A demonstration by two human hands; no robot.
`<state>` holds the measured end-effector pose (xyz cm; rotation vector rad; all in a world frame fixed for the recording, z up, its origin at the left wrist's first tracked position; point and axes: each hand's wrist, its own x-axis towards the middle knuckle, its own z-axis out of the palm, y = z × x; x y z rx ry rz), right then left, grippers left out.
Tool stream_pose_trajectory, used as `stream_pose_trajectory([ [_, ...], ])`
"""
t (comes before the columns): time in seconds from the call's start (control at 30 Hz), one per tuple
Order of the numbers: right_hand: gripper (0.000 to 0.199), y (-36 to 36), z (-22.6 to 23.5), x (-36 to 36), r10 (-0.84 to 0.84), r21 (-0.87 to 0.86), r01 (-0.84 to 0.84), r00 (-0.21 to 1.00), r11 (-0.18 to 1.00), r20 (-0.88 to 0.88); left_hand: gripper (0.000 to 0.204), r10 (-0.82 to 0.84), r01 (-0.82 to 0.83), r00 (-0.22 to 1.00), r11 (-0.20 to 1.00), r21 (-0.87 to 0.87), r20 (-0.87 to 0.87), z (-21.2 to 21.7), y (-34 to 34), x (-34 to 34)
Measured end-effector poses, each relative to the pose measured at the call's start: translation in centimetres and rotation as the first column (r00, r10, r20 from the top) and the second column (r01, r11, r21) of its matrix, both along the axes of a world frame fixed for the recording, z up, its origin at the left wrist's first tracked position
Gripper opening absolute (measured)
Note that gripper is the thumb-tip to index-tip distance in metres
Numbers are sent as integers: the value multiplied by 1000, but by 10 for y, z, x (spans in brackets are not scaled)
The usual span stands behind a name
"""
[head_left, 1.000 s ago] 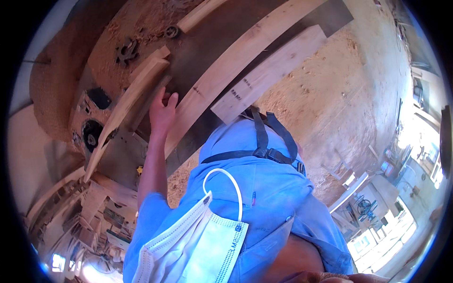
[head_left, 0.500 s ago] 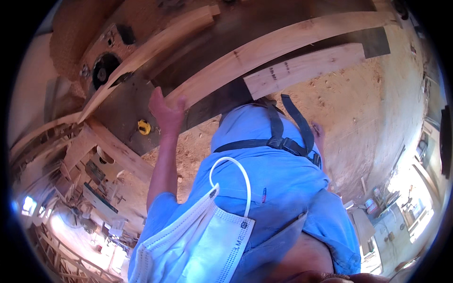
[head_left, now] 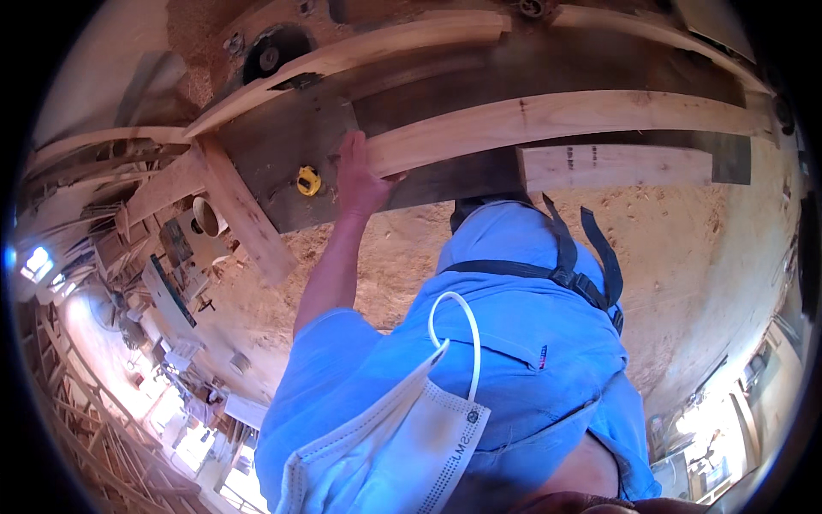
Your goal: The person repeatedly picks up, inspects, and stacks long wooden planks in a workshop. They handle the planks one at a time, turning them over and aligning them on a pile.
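My left hand (head_left: 360, 180) grips the near-left end of a long pale wooden plank (head_left: 548, 118), fingers on the far edge and thumb along the near edge. The plank lies across a dark work table (head_left: 428, 190). Just left of that hand, a yellow tape measure (head_left: 308, 181) rests on the tabletop. A shorter pale board (head_left: 625, 167) with dark marks lies at the table's near edge, to the right. My right hand is out of view.
Another long plank (head_left: 377, 50) lies farther back, near a round dark saw-like disc (head_left: 272, 55). A wooden board (head_left: 244, 206) slants off the table's left end. Sawdust covers the floor (head_left: 402, 257). A white face mask (head_left: 385, 445) hangs in front of my blue shirt.
The view has turned, so the table sits more level and farther right. My left hand has closed round the plank's end. My right hand, partly visible before, has left the view.
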<state>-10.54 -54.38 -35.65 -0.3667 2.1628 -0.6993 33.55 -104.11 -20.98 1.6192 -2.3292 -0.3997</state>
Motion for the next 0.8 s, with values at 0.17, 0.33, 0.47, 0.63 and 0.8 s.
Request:
stream_pose_trajectory([
  [0.17,25,-10,12,-1,77,-32,-79,995,996,-68,94,2,3,997,998,-66,72,-1,7,-8],
  [0.33,25,-34,31,-17,70,-41,-77,986,996,-148,95,209,-216,976,970,-113,-64,1,-1,-20],
  [0.47,23,-71,55,-26,67,-85,-83,982,993,-179,91,193,-189,981,971,-148,18,16,-6,-38],
  [0.63,23,-82,66,-17,14,-131,-31,992,991,-126,82,-226,234,970,967,-102,86,45,-13,-99],
  [0.8,27,-38,47,12,0,46,9,979,999,-202,85,-451,454,888,890,-24,86,55,-27,-178],
])
